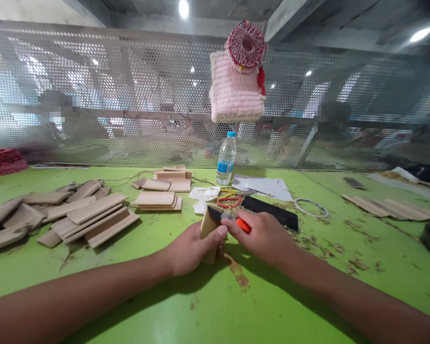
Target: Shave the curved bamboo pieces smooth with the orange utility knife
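My left hand [191, 248] is closed round a small tan wooden piece [208, 225], held upright on its edge on the green table [200, 306]. My right hand [263, 236] grips a knife with an orange handle [242, 225]. Its dark blade [217, 214] lies across the top edge of the wooden piece. The two hands touch just in front of me at the table's middle.
Piles of flat wooden pieces [93, 217] lie at left, with smaller stacks [157, 199] behind. A water bottle [226, 159], papers [268, 187], rubber bands [229, 199], a black strip [272, 210] and a white ring [311, 207] sit beyond. Shavings litter the right. A mesh screen [129, 95] backs the table.
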Tool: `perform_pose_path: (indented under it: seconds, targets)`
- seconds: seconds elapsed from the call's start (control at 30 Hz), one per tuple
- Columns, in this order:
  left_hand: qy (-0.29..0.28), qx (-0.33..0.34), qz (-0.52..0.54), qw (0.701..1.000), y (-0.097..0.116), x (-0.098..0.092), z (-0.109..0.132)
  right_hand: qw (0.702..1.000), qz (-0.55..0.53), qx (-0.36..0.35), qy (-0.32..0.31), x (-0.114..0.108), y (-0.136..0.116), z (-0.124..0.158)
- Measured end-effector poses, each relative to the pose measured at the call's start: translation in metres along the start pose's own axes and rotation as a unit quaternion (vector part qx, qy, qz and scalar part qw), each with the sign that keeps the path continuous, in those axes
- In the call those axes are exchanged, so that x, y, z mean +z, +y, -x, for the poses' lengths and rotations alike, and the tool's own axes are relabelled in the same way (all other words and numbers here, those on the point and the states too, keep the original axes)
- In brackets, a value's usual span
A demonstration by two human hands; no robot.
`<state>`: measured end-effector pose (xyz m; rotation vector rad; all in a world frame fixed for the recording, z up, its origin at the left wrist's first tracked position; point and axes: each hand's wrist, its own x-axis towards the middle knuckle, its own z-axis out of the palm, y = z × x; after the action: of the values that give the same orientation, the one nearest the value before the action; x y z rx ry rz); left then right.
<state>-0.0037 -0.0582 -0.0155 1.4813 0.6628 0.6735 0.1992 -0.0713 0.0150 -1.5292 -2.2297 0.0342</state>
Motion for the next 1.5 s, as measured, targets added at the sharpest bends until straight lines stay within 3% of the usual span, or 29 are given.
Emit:
perform_pose_path:
  seconds: [0.17,0.4,0.7,0.93,1.27,1.37,1.5]
  targets:
    - [-0.037,0.054,-0.055,0.996,0.014,0.003,0.002,0.997,-0.015,-0.043,-0.065,-0.001,0.002,0.002]
    - [0.041,0.000,-0.135,0.990,0.013,0.006,0.004,0.999,-0.008,-0.030,-0.022,-0.001,0.004,0.000]
    - [-0.018,0.040,-0.109,0.993,0.018,0.004,0.005,0.996,-0.014,-0.066,-0.066,-0.003,0.004,0.000]
    - [0.049,-0.004,-0.153,0.987,0.015,0.006,0.005,0.999,0.012,-0.021,-0.033,0.002,0.004,0.000]
    - [-0.011,0.046,-0.143,0.989,0.021,0.006,0.006,0.994,-0.041,-0.070,-0.079,-0.005,0.005,0.000]
    - [0.001,0.050,-0.181,0.982,0.025,0.009,0.008,0.996,-0.023,-0.064,-0.064,-0.001,0.005,0.000]
    - [0.059,0.005,-0.202,0.978,0.018,0.009,0.008,0.999,-0.001,-0.035,-0.025,0.005,0.005,0.001]
